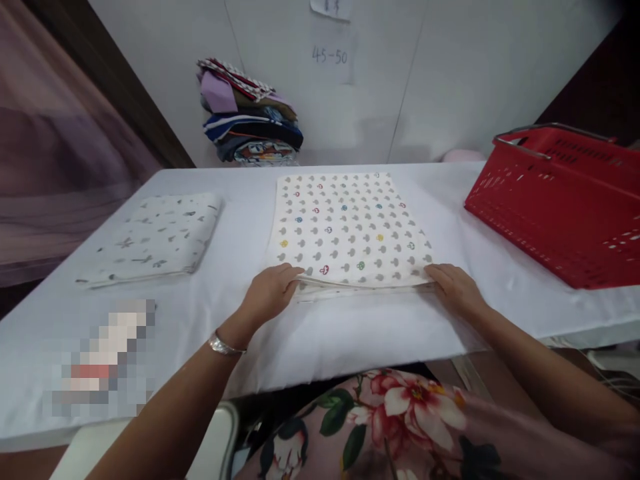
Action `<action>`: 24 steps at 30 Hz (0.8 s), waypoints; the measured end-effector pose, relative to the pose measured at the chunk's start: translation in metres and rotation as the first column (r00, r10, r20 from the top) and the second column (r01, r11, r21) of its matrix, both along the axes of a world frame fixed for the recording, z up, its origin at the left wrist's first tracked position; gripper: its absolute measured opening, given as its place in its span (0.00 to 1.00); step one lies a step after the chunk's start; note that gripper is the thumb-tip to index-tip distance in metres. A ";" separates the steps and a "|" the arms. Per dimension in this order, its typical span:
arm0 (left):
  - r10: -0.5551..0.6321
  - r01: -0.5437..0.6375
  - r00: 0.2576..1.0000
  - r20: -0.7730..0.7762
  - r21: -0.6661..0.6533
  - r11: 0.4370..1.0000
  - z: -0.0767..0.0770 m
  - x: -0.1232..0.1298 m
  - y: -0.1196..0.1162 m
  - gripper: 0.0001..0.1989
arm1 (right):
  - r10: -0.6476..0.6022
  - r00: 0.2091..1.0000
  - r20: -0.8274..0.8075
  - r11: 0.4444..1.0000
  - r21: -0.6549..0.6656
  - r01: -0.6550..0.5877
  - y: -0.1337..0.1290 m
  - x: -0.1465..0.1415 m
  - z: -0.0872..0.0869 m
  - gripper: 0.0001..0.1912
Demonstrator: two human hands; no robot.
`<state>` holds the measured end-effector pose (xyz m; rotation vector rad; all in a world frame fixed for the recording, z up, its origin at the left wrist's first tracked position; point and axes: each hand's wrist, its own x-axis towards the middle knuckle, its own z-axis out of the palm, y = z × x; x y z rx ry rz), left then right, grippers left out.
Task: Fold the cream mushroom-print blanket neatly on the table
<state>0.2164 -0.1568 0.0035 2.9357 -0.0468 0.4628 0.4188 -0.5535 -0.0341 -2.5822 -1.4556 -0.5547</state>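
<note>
Head: mushroom-print cloth (345, 230), underside hidden

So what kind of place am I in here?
Perhaps a home or shop folding area: a white-covered table with folded cloth, a clothes pile and a red shopping basket.

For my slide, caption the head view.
Both hands hold the near edge of a folded mushroom-print cloth.

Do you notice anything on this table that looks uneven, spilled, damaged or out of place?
Only slightly: at the near edge of the mushroom-print cloth, between the left hand and the right hand, lower layers stick out past the top one, making it look uneven. No spill or damage shows.
</note>
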 end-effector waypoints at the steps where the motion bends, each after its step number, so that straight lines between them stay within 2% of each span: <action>1: 0.001 -0.001 1.000 0.002 0.002 1.000 0.003 0.003 0.001 0.12 | 0.001 1.000 -0.019 1.000 0.002 -0.001 -0.002 0.002 0.002 0.15; 3: 0.049 -0.050 0.997 0.058 0.010 0.999 0.014 0.010 0.002 0.12 | -0.037 0.999 -0.040 0.999 0.032 0.038 -0.004 0.008 0.007 0.15; 6: 0.172 -0.187 0.956 0.236 0.043 0.981 0.030 0.022 0.001 0.12 | -0.119 0.992 -0.032 0.985 0.122 0.122 -0.003 0.017 0.016 0.15; 8: 0.139 -0.166 0.955 0.261 0.087 0.982 0.031 0.025 -0.002 0.12 | -0.116 0.993 -0.036 0.982 0.144 0.120 -0.003 0.020 0.018 0.16; 10: 0.013 -0.033 0.985 0.171 0.120 0.992 0.020 0.021 -0.006 0.12 | -0.056 0.997 -0.054 0.992 0.113 0.061 -0.004 0.020 0.014 0.15; 12: -0.097 0.087 0.993 0.075 0.118 0.989 0.002 0.011 -0.008 0.13 | 0.016 0.996 -0.088 0.998 0.060 -0.010 -0.006 0.015 0.006 0.14; 15: -0.129 0.125 0.991 0.021 0.122 0.985 -0.021 -0.005 -0.010 0.13 | 0.065 0.987 -0.146 0.998 0.005 -0.065 -0.010 0.007 -0.001 0.14; 17: -0.130 0.128 0.992 0.005 0.128 0.984 -0.024 -0.011 -0.010 0.12 | 0.073 0.983 -0.171 0.997 -0.009 -0.075 -0.010 0.005 0.001 0.15; 20: -0.063 0.050 0.994 0.088 0.148 0.988 -0.010 -0.010 -0.009 0.12 | 0.061 0.987 -0.151 0.998 0.020 -0.058 -0.003 0.008 0.017 0.15; 24: 0.071 -0.121 0.959 0.274 0.170 0.978 0.012 -0.001 -0.007 0.12 | -0.077 0.996 -0.041 0.988 0.131 0.082 0.005 0.018 0.037 0.15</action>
